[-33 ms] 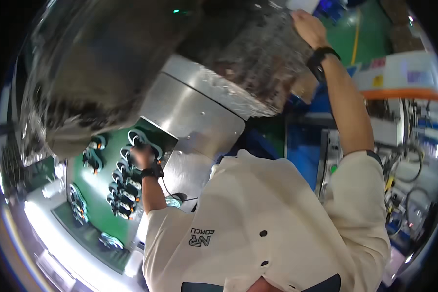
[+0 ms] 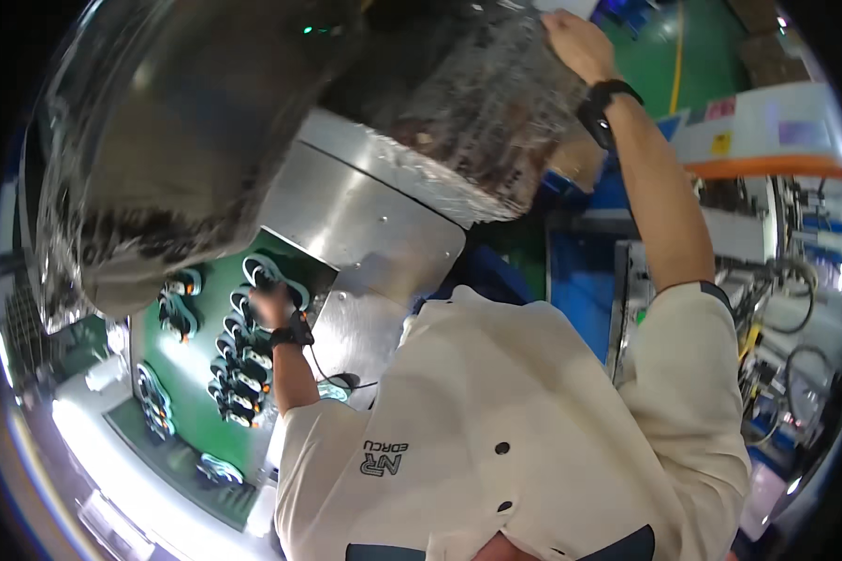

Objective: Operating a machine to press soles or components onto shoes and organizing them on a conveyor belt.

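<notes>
My left hand [image 2: 269, 307] reaches down at the left, over a dark shoe with a pale sole [image 2: 273, 277] at the far end of a cluster. Its fingers are blurred, so I cannot tell whether it grips that shoe. Several like shoes [image 2: 241, 374] stand close together on a green belt [image 2: 196, 360]. At the upper right my right hand [image 2: 580, 45] has its fingers curled in beside the far corner of a machine cover wrapped in shiny film [image 2: 477, 112]. What those fingers close on, if anything, is hidden.
More shoes [image 2: 178, 313] lie farther left on the belt, with another pair [image 2: 154, 397] nearer its left edge. A metal housing [image 2: 355, 210] stands between my arms. A white and orange machine [image 2: 758, 131] is at the right, above cables and fittings [image 2: 786, 299].
The film-wrapped cover and my right hand appear slightly farther left in the picture. The shoes appear slightly lower. My left hand stays over the same shoe.
</notes>
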`<state>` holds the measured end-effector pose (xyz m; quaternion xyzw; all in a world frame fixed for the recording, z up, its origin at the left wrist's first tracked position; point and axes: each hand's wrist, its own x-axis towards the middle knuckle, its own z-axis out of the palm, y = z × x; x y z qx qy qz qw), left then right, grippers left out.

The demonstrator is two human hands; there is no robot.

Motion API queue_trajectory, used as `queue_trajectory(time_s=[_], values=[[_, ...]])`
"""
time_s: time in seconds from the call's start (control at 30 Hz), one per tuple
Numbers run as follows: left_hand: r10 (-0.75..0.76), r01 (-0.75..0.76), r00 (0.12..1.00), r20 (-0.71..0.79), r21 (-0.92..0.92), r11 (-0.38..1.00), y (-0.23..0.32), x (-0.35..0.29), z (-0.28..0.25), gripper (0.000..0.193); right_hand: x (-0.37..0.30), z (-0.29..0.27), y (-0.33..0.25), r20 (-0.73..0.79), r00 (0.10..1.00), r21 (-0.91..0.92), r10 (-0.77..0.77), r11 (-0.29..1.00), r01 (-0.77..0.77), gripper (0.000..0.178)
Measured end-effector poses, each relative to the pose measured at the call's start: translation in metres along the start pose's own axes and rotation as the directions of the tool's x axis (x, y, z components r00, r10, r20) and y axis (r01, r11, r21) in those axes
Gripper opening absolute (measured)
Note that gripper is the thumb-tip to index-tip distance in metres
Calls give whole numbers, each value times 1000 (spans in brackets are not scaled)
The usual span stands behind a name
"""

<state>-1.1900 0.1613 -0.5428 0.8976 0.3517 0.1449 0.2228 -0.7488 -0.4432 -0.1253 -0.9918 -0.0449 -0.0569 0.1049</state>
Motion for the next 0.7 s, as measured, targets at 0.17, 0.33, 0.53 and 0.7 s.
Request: queue_trajectory(time_s=[0.17,0.33,0.53,0.7], values=[[-71,71,997,-33,-14,997,159,-5,-14,93,-11,14,33,-224,965,-8,-140,990,142,46],[318,-257,948,8,-570,780,324,-58,-81,58,-6,24,23,-256,949,-69,-183,983,171,47],[739,-648,667,-94,-562,514,498,-79,-143,50,-13,20,23,-226,967,-7,-121,992,123,46],[842,-795,519,-146,-444,412,554,-61,-136,52,-14,18,21,-205,977,54,-65,995,78,44]])
